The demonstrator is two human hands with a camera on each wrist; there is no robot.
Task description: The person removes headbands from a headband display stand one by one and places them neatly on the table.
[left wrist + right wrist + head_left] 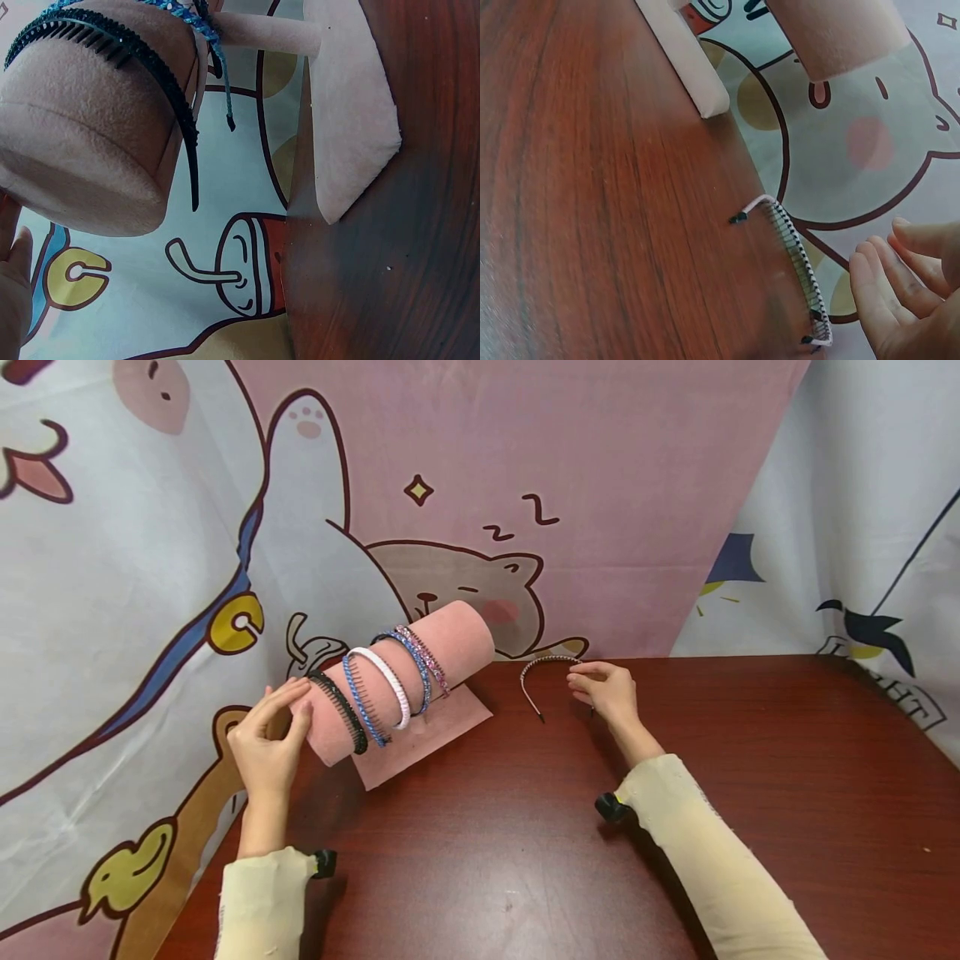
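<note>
A pink fuzzy cylinder (468,639) on a stand carries several headbands. Among them are a black toothed headband (341,708) near the left end, a white headband (392,681) and a pink glittery headband (423,653). My left hand (266,747) touches the cylinder's left end with its fingertips. On the right, a thin black-and-white headband (802,262) lies at the table's back edge. My right hand (609,693) overlaps its right side in the head view. The right wrist view shows that hand (904,292) beside the headband, fingers relaxed and apart from it.
Below the cylinder, the stand's flat pink base (427,743) sits on the dark red-brown wooden table (510,843). A cloth with cartoon animals (585,485) hangs behind the table and along its left side.
</note>
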